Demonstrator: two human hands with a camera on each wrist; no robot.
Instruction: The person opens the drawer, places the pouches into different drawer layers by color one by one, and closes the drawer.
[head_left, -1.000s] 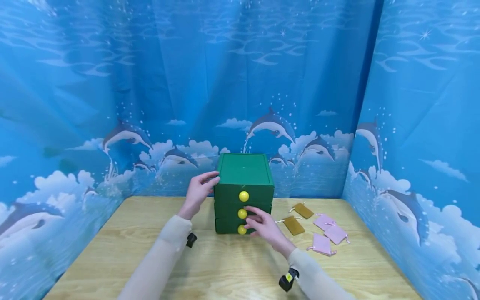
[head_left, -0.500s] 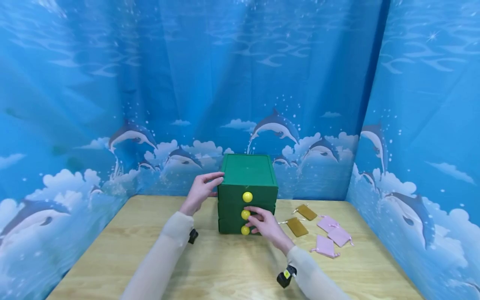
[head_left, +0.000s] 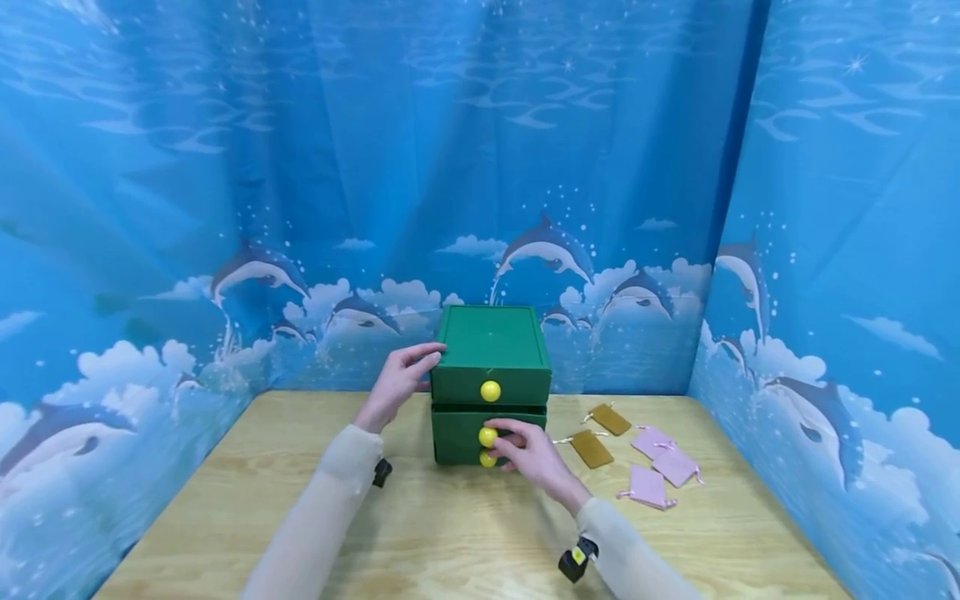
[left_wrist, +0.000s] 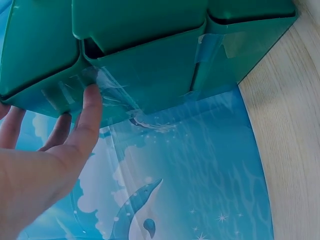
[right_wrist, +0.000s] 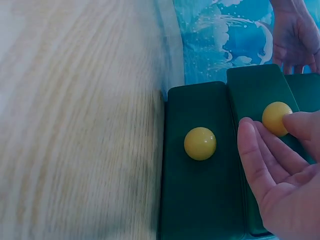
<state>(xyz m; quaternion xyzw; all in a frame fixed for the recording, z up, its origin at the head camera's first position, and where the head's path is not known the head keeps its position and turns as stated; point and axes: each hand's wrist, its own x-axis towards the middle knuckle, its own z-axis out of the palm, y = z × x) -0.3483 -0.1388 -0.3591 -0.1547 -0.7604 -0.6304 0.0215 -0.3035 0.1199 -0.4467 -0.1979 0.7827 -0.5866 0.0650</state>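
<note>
A green three-drawer cabinet (head_left: 495, 333) with round yellow knobs stands on the wooden table. Thumb and fingers of my right hand (head_left: 531, 454) pinch the middle knob (head_left: 487, 437); the right wrist view shows this knob (right_wrist: 276, 118) at the thumb tip. The middle drawer (head_left: 453, 429) juts out a little, leaving a dark gap under the top drawer (head_left: 453, 387). My left hand (head_left: 397, 385) touches the cabinet's left side near the top, and its extended fingers (left_wrist: 92, 105) lie against the taped green wall in the left wrist view. The bottom knob (right_wrist: 200, 143) is free of the hand.
Right of the cabinet lie two brown drawstring pouches (head_left: 592, 449) and several pink drawstring pouches (head_left: 647, 486). A blue dolphin-print curtain (head_left: 375, 208) encloses the table (head_left: 435, 542) at the back and sides.
The middle drawer has come out slightly toward me, with my right hand pinching its knob. My left hand has stayed at the cabinet's side.
</note>
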